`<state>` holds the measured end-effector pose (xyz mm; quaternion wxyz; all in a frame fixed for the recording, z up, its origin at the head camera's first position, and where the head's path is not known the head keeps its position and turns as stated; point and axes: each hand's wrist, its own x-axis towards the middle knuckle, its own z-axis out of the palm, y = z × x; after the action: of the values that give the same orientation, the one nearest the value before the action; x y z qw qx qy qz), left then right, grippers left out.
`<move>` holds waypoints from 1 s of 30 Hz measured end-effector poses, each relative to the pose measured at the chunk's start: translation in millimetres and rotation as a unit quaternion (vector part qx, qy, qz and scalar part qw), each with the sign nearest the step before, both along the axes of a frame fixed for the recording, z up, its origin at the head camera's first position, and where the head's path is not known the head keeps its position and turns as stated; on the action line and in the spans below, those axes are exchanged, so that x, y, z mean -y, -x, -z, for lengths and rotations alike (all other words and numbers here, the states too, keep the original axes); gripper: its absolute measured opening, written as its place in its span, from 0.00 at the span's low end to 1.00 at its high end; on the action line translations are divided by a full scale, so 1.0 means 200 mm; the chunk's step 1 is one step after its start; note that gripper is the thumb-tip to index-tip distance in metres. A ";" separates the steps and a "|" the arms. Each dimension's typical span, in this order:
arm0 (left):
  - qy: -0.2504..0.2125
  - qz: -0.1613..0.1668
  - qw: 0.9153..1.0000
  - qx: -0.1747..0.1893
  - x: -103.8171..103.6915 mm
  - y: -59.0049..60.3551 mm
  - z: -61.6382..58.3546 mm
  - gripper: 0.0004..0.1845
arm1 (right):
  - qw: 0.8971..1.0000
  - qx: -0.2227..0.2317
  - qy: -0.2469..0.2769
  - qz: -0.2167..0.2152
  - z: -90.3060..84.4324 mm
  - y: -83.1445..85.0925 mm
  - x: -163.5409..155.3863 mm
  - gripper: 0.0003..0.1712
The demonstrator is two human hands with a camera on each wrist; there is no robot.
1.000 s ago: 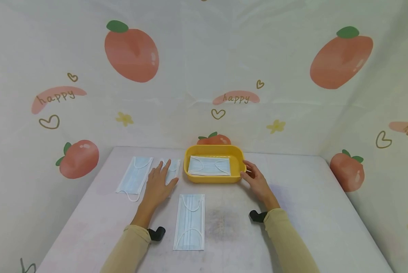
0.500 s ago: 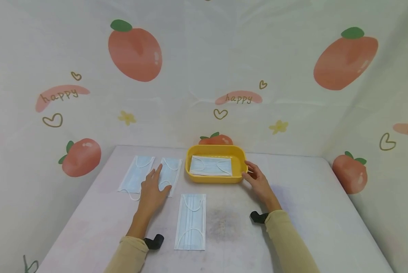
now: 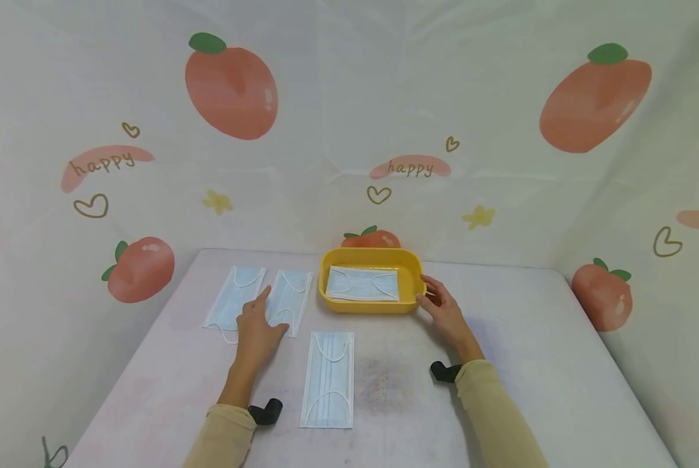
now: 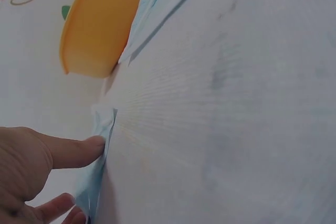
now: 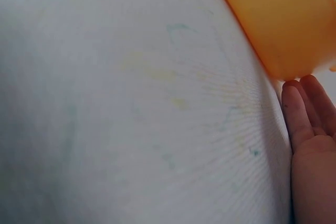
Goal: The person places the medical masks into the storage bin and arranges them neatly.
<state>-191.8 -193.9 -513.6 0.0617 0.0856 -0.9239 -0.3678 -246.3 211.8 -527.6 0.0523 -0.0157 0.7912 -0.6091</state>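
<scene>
Four flat, pleated blue masks: one in the glossy yellow tray [image 3: 410, 273], three on the tabletop [image 3: 530, 364]. Your left hand [image 3: 255, 328] lies flat, fingers straight, on the middle mask [image 3: 290, 294]. Your right hand [image 3: 445, 313] touches the tray's rounded end, fingers relaxed.

You are at a staged recording booth, not a lived-in room: a pale counter [image 3: 530, 338] stands enclosed on three sides by a hung backdrop cloth [image 3: 349, 97] printed with peaches, hearts and "happy".
</scene>
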 end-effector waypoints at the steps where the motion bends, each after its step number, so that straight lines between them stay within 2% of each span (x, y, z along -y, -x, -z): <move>1: -0.006 -0.002 1.000 0.005 0.00 0.00 0.00 0.51 | 1.000 0.002 0.001 0.002 0.00 0.00 0.00 0.33; 6: -0.028 -0.008 0.999 0.026 0.01 0.02 -0.01 0.50 | 1.000 0.002 0.002 -0.003 0.00 0.00 0.00 0.34; 11: -0.034 0.003 0.999 0.034 0.00 0.02 -0.02 0.45 | 1.000 -0.002 -0.002 0.003 0.00 0.00 0.00 0.34; 20: -0.025 0.011 0.999 0.046 0.00 0.00 -0.03 0.28 | 1.000 0.000 -0.004 0.002 0.00 0.00 -0.01 0.34; 24: -0.055 0.001 0.997 0.046 0.01 0.01 -0.02 0.21 | 1.000 0.012 0.004 0.000 0.00 0.00 -0.01 0.35; 27: -0.082 -0.009 0.995 0.047 0.02 0.02 -0.03 0.22 | 1.000 0.021 -0.002 -0.005 -0.08 -0.04 0.01 0.35; 30: -0.122 -0.024 0.991 0.047 0.03 0.02 -0.06 0.23 | 1.000 0.017 -0.005 -0.004 -0.09 -0.04 0.02 0.35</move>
<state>-195.6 -198.9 -502.6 0.0165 0.1321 -0.8715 -0.4720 -238.8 208.1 -509.9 0.0689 -0.0083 0.7933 -0.6049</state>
